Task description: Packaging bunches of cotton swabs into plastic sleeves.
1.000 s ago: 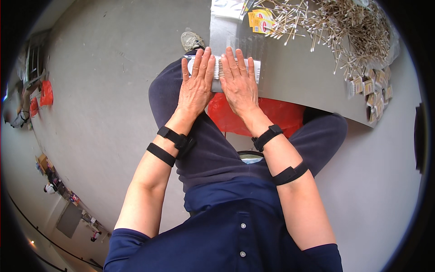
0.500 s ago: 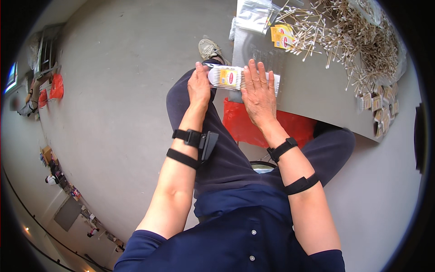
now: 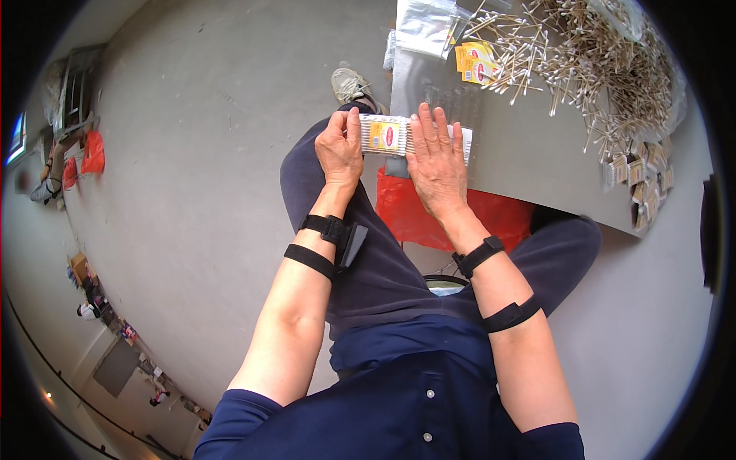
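Observation:
A clear flat pack of cotton swabs (image 3: pixel 374 136) with a yellow label card lies across the table's near-left corner. Its left end sticks out past the edge, over my thigh. My left hand (image 3: pixel 338 156) is closed on that end, fingers curled and thumb against it. Lying flat over the pack's right part, my right hand (image 3: pixel 438 161) is open with its fingers stretched out. It hides the swabs under the palm, and a white strip of the packing shows past the fingers.
A big heap of loose cotton swabs (image 3: pixel 606 65) covers the table's far right. Several finished-looking packs (image 3: pixel 648 180) lie at its right edge. Clear plastic bags (image 3: pixel 424 27) and yellow label cards (image 3: pixel 477 63) sit at the back. A red bag (image 3: pixel 460 207) hangs below the table edge.
My left hand has curled from nearly straight fingers into a grip on the pack's left end, covering the end that showed before. My right hand has stayed almost in place.

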Tool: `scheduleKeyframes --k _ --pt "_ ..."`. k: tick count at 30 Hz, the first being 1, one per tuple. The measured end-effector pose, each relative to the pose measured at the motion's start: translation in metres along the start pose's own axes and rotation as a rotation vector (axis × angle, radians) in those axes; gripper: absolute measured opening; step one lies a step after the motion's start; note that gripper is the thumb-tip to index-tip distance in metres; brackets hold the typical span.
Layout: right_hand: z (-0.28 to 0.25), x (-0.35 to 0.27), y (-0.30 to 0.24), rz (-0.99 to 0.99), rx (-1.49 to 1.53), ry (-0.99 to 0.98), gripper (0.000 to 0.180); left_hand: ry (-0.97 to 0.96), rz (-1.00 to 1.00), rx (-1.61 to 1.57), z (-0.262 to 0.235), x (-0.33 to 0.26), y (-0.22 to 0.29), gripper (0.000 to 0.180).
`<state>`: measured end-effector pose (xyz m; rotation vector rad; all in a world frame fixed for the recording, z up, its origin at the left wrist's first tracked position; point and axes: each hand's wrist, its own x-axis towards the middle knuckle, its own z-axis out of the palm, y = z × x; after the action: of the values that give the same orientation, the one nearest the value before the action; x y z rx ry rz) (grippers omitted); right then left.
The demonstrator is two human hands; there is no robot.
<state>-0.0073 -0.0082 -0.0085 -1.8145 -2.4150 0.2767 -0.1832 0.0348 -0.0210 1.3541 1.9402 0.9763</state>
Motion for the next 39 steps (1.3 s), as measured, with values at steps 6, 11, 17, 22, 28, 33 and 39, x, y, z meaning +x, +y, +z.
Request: scheduleKeyframes --k 6,11,17,22,28,33,39 --pt "-0.002 0.0 0.001 -0.003 0.077 0.019 0.064 0.043 0.065 0.02 0.001 0.0 0.003 0.031" --pt "-0.004 0.0 0.0 0.002 0.16 0.038 0.066 0.045 0.055 0.026 0.0 0.0 0.002 0.032" --pt "-0.006 -0.002 0.007 0.036 0.533 0.319 0.056 0.049 0.058 0.016 -0.001 0.0 0.004 0.032" --pt "-0.003 -0.002 -0.006 0.273 0.998 0.621 0.047 0.049 0.056 0.004 -0.002 0.0 0.003 0.031" --pt "0.002 0.017 -0.02 0.394 1.309 0.643 0.048 0.045 0.068 -0.003 -0.001 -0.001 0.003 0.031" --pt "-0.001 0.022 -0.024 0.387 1.275 0.623 0.045 0.031 0.068 -0.003 -0.002 -0.001 0.004 0.031" --pt "0.003 0.039 -0.05 0.334 1.273 0.55 0.044 0.0 0.067 -0.005 -0.001 -0.001 0.005 0.028"
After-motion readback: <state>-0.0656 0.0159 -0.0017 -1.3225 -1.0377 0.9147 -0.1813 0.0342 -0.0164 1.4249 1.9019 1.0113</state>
